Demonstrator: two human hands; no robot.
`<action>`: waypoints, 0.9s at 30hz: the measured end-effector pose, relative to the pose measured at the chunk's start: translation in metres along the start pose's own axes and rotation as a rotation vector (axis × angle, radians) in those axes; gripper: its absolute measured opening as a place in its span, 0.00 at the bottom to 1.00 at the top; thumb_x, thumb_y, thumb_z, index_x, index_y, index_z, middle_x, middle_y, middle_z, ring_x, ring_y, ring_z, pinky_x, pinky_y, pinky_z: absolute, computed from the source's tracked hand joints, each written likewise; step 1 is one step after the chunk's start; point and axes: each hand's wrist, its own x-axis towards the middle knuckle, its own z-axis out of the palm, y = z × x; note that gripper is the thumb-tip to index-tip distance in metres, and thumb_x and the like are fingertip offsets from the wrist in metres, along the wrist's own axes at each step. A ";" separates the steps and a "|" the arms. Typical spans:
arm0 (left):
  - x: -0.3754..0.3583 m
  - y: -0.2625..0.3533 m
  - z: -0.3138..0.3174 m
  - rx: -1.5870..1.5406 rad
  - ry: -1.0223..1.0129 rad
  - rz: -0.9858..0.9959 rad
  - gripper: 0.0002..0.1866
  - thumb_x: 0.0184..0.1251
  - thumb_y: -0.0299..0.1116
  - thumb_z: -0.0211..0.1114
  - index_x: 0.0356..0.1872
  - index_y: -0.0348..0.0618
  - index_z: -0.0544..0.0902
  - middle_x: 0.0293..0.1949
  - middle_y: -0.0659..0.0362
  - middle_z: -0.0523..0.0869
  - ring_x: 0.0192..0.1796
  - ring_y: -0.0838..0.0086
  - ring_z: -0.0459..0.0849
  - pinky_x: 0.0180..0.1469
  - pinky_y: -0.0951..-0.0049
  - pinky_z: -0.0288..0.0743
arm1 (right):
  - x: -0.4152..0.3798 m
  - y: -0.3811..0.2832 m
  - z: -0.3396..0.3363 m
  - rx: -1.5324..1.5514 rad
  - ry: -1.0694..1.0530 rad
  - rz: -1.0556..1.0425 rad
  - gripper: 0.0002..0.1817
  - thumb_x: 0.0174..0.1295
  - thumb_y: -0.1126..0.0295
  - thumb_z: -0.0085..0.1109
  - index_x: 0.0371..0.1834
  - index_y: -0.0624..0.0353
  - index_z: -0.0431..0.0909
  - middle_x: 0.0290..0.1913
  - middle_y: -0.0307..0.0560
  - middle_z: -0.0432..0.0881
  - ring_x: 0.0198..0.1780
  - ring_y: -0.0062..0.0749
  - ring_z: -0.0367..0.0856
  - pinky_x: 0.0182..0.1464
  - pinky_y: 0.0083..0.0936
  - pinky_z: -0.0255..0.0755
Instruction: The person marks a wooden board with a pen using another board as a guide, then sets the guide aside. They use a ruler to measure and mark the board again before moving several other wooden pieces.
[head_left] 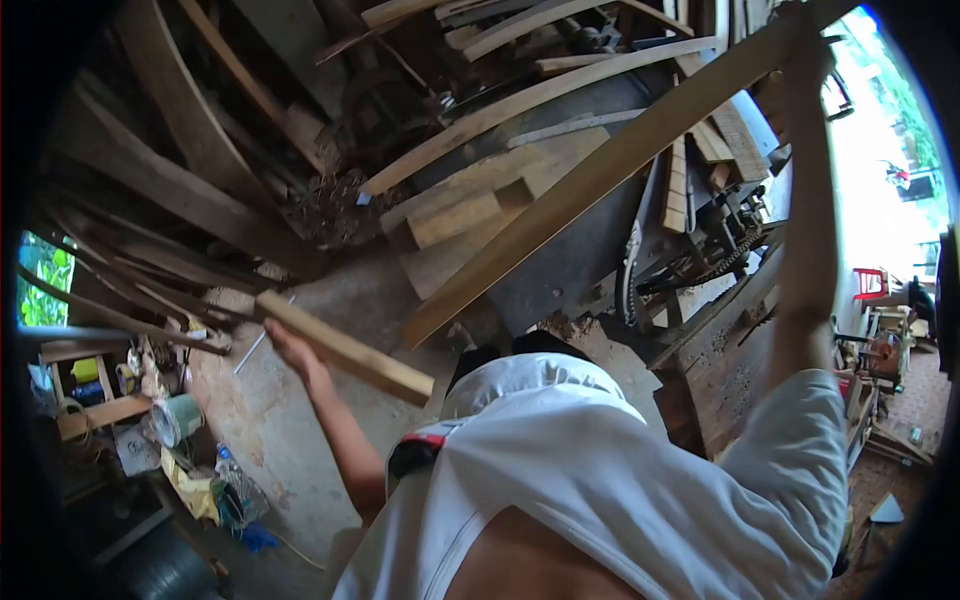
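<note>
My left hand point(292, 348) is closed around a short length of squared timber point(350, 350), gripping it near its far end. A thin pale rod point(255, 345) shows right beside those fingers, against the floor. My right hand point(800, 42) is raised at the top right, shaded, and wrapped around the upper part of a long wooden board point(590, 198). That board slants down across the view, its lower end hanging in front of my waist. Behind it, a wooden block point(455, 220) lies on a pale piece of plywood on a dark machine table point(560, 265).
Planks point(200, 120) lean and pile up on the left. A curved wooden strip point(540, 105) crosses behind the machine table. A chain and metal machine parts point(725, 240) stand at right. A bucket point(177, 420) and plastic bottle point(235, 475) are at lower left. A red stool point(870, 284) is farther off.
</note>
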 end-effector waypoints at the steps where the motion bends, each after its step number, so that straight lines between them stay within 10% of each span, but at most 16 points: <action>1: 0.008 -0.007 -0.020 -0.016 -0.052 0.030 0.38 0.84 0.62 0.46 0.79 0.41 0.64 0.73 0.50 0.72 0.68 0.57 0.77 0.71 0.55 0.71 | -0.035 0.008 0.014 0.080 0.092 0.087 0.16 0.73 0.60 0.59 0.37 0.64 0.80 0.28 0.47 0.82 0.27 0.36 0.84 0.27 0.34 0.79; 12: -0.009 -0.007 -0.116 0.228 0.235 0.057 0.39 0.84 0.59 0.47 0.81 0.40 0.60 0.78 0.48 0.68 0.75 0.54 0.71 0.77 0.52 0.66 | -0.286 0.095 0.099 0.558 0.445 0.824 0.15 0.77 0.62 0.55 0.41 0.66 0.74 0.28 0.50 0.81 0.24 0.34 0.82 0.28 0.29 0.81; 24: -0.014 0.022 -0.122 0.142 0.294 0.022 0.35 0.86 0.57 0.42 0.81 0.43 0.61 0.79 0.47 0.66 0.76 0.51 0.71 0.73 0.49 0.72 | -0.337 0.151 0.113 0.212 0.364 0.886 0.28 0.82 0.49 0.40 0.46 0.69 0.75 0.30 0.61 0.90 0.27 0.41 0.87 0.36 0.32 0.81; 27: -0.012 0.017 -0.136 0.114 0.309 0.048 0.35 0.85 0.57 0.44 0.81 0.43 0.61 0.79 0.48 0.66 0.75 0.53 0.71 0.72 0.50 0.73 | -0.327 0.207 0.090 -0.159 0.067 0.859 0.34 0.78 0.43 0.48 0.28 0.66 0.82 0.22 0.50 0.82 0.23 0.37 0.78 0.30 0.39 0.74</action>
